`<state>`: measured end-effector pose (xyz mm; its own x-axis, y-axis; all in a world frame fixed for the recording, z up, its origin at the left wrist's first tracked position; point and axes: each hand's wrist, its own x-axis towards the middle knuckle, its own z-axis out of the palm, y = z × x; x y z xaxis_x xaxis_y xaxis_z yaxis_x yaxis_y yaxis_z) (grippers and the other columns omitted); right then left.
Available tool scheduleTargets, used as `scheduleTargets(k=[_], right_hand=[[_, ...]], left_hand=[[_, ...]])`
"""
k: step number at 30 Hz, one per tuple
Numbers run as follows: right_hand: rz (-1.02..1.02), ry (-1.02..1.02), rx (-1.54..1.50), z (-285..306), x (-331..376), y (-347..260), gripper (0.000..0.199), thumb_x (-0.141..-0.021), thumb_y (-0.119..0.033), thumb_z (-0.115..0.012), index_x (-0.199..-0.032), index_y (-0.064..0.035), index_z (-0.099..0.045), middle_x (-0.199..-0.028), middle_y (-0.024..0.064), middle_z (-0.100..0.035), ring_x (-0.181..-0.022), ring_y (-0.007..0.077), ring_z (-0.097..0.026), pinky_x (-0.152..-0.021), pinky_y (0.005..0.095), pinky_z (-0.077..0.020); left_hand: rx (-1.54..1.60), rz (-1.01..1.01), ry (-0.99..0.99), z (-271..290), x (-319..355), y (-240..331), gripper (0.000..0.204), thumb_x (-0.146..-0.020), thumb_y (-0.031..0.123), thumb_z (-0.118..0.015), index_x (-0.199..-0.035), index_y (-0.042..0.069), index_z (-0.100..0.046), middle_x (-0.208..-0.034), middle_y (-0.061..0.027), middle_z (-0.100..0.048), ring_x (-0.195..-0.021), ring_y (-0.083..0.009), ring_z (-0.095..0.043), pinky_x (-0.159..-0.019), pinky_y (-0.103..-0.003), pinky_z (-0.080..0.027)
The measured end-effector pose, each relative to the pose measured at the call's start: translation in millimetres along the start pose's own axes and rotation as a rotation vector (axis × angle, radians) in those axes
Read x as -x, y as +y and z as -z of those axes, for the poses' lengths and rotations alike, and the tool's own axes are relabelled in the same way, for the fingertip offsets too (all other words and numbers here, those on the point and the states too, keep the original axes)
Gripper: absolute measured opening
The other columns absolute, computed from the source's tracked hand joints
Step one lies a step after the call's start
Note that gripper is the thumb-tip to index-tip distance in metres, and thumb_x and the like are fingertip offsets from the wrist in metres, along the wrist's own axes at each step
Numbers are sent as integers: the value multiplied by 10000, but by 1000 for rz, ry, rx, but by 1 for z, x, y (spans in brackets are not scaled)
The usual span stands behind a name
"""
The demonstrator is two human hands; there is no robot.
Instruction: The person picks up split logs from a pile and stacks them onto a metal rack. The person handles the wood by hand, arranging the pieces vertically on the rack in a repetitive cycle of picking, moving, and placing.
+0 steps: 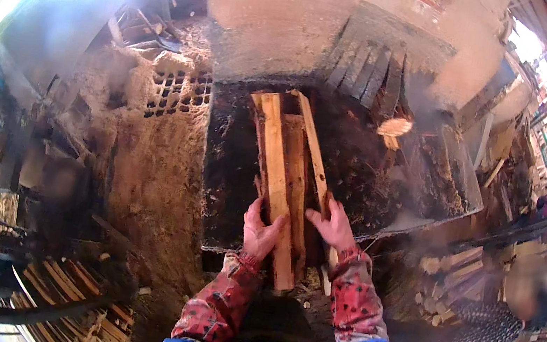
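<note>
Several long, rough wooden strips lie together on a dark, dirty machine table (228, 143): a wide pale one on the left (277, 157), a browner one in the middle (296, 188) and a narrow one on the right (314, 138). My left hand (261, 231) grips the left strip from its outer side, thumb over the top. On the opposite side, my right hand (334, 225) is closed around the narrow strip, its thumb reaching inward. Both sets of fingers are partly hidden under the wood. The strips' near ends stick out past the table's front edge toward me.
Beyond the strips stands a sawdust-covered machine housing (274, 22) with dark hanging flaps (373, 73). A pale-ended wood piece (394, 127) sits below the flaps. Left is a holed block (183, 90) in sawdust. Wood strips (74, 300) lie lower left, more wood (452, 276) lower right.
</note>
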<state>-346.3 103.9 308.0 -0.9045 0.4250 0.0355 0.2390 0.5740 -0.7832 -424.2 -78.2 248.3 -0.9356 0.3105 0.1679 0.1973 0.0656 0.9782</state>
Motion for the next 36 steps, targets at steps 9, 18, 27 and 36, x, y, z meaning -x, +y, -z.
scheduleTargets(k=[9, 18, 27, 36], right_hand=[[-92, -9, 174, -38, -6, -10, 1047, -680, -420, -776, -1468, -63, -186, -1269, 313, -441, -1161, 450, -488, -967, 458, -428], [-25, -19, 47, -88, 78, -41, 1058, -674, -313, -798, -1474, -67, -150, -1242, 345, -429, -1120, 501, -482, -926, 492, -450], [-32, 27, -61, -98, 95, -54, 924, -721, -353, -775, -1434, -52, -270, -1187, 289, -477, -1091, 426, -489, -942, 455, -421], [12, 136, -3, -91, 77, -51, 696, -796, -426, -698, -1314, -31, -452, -1127, 280, -487, -1037, 429, -521, -900, 449, -445]], left_hand=[[122, -16, -24, 13, -1, 16, 480, -741, 182, -700, -1140, -38, -549, -995, -180, -644, -931, -325, -632, -833, -410, -498], [-428, 145, 48, 93, 88, 26, 760, -679, 369, -796, -1231, -39, -471, -1164, -199, -517, -1107, -346, -486, -947, -434, -399], [37, 473, -29, 109, 97, 28, 842, -667, 347, -819, -1271, -99, -436, -1131, -187, -606, -1023, -202, -592, -884, -321, -479], [73, 507, -8, 107, 62, 55, 777, -725, 352, -783, -1275, -92, -460, -1112, -155, -621, -993, -193, -585, -881, -314, -468]])
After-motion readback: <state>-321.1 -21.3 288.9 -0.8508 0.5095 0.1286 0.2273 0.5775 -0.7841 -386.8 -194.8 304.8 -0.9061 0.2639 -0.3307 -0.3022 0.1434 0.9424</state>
